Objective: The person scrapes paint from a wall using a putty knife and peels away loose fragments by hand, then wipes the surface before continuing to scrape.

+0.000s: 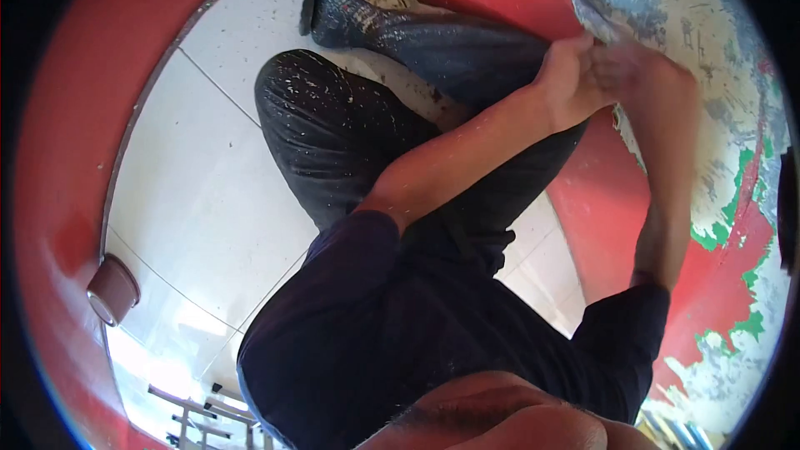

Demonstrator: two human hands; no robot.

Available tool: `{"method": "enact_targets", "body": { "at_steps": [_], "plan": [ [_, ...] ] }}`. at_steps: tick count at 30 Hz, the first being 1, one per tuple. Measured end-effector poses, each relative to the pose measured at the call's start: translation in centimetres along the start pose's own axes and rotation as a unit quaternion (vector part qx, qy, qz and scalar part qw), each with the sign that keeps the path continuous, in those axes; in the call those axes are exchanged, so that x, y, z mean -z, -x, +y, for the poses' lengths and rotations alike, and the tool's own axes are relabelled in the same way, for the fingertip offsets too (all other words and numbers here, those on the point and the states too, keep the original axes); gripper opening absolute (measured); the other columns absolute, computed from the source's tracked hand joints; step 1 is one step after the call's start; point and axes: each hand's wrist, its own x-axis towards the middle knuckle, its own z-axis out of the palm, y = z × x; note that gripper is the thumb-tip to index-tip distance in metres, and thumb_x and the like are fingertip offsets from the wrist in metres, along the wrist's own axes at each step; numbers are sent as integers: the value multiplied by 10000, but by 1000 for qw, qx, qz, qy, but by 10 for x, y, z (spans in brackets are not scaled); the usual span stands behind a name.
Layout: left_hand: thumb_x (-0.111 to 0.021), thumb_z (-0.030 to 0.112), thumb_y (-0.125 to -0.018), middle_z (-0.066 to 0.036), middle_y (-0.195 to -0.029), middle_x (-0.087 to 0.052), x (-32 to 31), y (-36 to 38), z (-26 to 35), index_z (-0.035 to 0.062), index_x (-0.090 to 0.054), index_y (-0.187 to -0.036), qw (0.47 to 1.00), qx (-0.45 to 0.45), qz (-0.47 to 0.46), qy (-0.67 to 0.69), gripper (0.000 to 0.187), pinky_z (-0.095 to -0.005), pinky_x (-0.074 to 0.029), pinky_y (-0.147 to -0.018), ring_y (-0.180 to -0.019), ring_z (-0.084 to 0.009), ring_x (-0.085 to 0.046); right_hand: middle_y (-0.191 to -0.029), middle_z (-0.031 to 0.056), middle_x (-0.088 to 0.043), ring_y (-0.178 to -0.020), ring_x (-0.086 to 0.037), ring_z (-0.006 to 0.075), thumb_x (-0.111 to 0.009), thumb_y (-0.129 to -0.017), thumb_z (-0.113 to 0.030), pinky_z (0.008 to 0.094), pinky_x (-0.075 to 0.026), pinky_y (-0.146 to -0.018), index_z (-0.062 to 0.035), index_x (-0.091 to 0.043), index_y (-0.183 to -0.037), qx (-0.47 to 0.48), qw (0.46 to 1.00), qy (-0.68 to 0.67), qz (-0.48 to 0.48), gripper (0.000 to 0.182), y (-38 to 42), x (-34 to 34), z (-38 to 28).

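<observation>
My left hand (575, 75) reaches across my body and is closed, its thumb towards the wall. Against it is my right hand (640, 73), smeared by motion, with its fingers curled. Between them a blurred grey blade, seemingly a scraper (593, 10), points up onto the wall. Its handle is hidden inside the hands. The wall (596, 187) is red, with a large patch of bare, grey-white surface (704, 58) where paint has come off. Ragged green edges (737, 200) show around that patch.
My bent legs in dark trousers (333, 125), dotted with paint flakes, rest on a white tiled floor (192, 175). More flakes lie near my shoe (337, 21). A brown pot (114, 290) is at the left by another red surface (58, 158). Metal furniture legs (204, 412) stand at lower left.
</observation>
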Motion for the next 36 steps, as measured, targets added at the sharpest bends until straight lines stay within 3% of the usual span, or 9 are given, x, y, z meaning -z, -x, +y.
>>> {"method": "enact_targets", "body": {
  "at_steps": [4, 8, 14, 17, 20, 21, 24, 27, 36],
  "plan": [
    [-334, 367, -993, -121, -1135, -596, -5, -11, -10, 44, -559, -1123, 953, -45, -164, 253, 415, -441, -400, -1011, -1124, -272, -538, -908, 146, -671, -758, -667, 332, -564, -829, -89, 388, -532, -633, -79, -655, -1068, 38, 987, 155, 0, 255, -10, -2, -26],
    [-394, 247, -982, -95, -1014, -613, -10, -26, 2, 63, -577, -974, 938, -87, -156, 296, 261, -401, -425, -984, -1026, -251, -574, -956, 132, -669, -754, -664, 321, -555, -883, -99, 367, -535, -619, -129, -642, -1138, -1, 984, 178, 15, 271, -20, -4, -34],
    [-421, 281, -983, -51, -805, -592, -6, -27, -1, 110, -550, -848, 985, -155, -30, 64, 253, -367, -476, -813, -841, -213, -584, -940, 122, -682, -747, -682, 294, -546, -892, -94, 362, -538, -609, -133, -638, -1168, -11, 980, 195, -41, 293, -26, 3, -49],
    [-428, 292, -990, -42, -775, -580, 1, -25, 12, 114, -544, -834, 965, -84, -40, 246, 264, -313, -474, -762, -784, -171, -574, -896, 121, -685, -726, -685, 279, -555, -884, -76, 359, -541, -600, -154, -624, -1203, 11, 974, 201, -101, 336, -36, -1, -45],
    [-420, 323, -1000, -29, -750, -567, -36, -4, 25, 127, -543, -827, 949, -41, -88, 301, 289, -303, -477, -748, -764, -160, -575, -998, 120, -674, -728, -672, 321, -566, -823, -44, 390, -543, -610, -92, -614, -1165, 9, 986, 167, -1, 349, -34, 3, -59],
    [-415, 348, -1005, -14, -746, -560, -22, -23, 19, 152, -543, -827, 981, -131, -64, 128, 294, -339, -483, -774, -777, -171, -578, -1033, 120, -670, -729, -668, 335, -569, -802, -34, 400, -544, -614, -71, -611, -1152, 4, 988, 154, 29, 354, -30, 4, -60],
    [-418, 186, -992, -26, -918, -599, 1, -31, 17, 131, -558, -966, 925, -32, -193, 326, 153, -362, -471, -913, -982, -216, -585, -1002, 72, -683, -768, -688, 263, -574, -846, -28, 351, -552, -600, -144, -638, -1142, 17, 962, 253, -97, 324, -37, 12, -54],
    [-446, 192, -977, -35, -936, -608, -12, -22, 1, 129, -562, -976, 904, -65, -257, 335, 133, -353, -466, -920, -1006, -203, -584, -945, 82, -680, -716, -678, 283, -579, -843, -40, 368, -541, -569, -131, -655, -1083, 49, 976, 214, -1, 268, -32, 13, -62],
    [-489, 281, -964, -37, -858, -636, 15, -49, -7, 115, -603, -895, 959, -88, -152, 221, 213, -343, -493, -885, -901, -189, -625, -957, 49, -703, -706, -693, 253, -602, -858, -105, 341, -548, -574, -170, -682, -1108, 48, 964, 257, -43, 270, -30, 17, -53]
  ]
}}
